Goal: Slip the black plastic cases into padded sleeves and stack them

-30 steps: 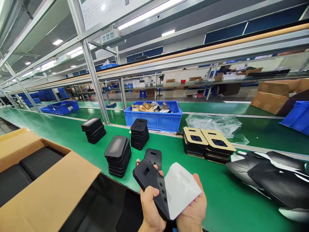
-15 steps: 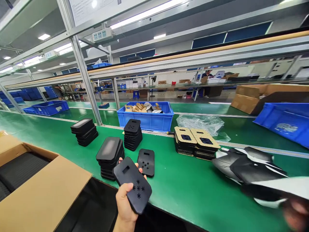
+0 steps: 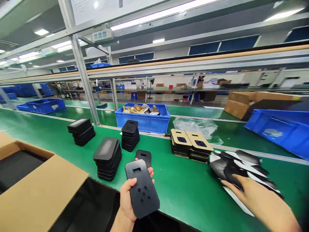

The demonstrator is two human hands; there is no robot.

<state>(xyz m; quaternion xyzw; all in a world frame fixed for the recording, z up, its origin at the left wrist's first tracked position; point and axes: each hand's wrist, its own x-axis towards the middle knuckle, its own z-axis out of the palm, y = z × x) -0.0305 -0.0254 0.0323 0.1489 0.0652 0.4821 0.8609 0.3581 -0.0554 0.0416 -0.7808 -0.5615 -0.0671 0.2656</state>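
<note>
Glossy and green, a long bench (image 3: pixel 183 190) crosses a lit workshop, its near edge slanting down from left to right. Closest, the left hand (image 3: pixel 126 201) is wrapped around a black rectangular panel (image 3: pixel 143 183) pierced by one slot and five star-shaped holes; the thumb presses one side, fingertips show at the other, and the panel is tilted over the bench's near edge. Farther right, the right hand (image 3: pixel 259 195) reaches onto a soft, loose heap of black, grey and white pieces (image 3: pixel 231 166), fingers partly spread and touching it; whether they pinch anything, I cannot tell. At the near left, an open brown cardboard box (image 3: pixel 67 183) holds dark, ribbed contents.

Just beyond the held panel, a second black rectangular panel (image 3: pixel 148 158) lies on the bench, partly hidden. To its left, a stack of smooth black rectangular pieces (image 3: pixel 107 158) stands by the near edge. Two tan-topped stacks of flat pieces (image 3: pixel 190 143) sit side by side near the bench's far edge, with crumpled clear plastic film (image 3: pixel 193 125) behind them. Farther back, a blue plastic bin (image 3: pixel 142 122) contains tan and grey pieces.
</note>
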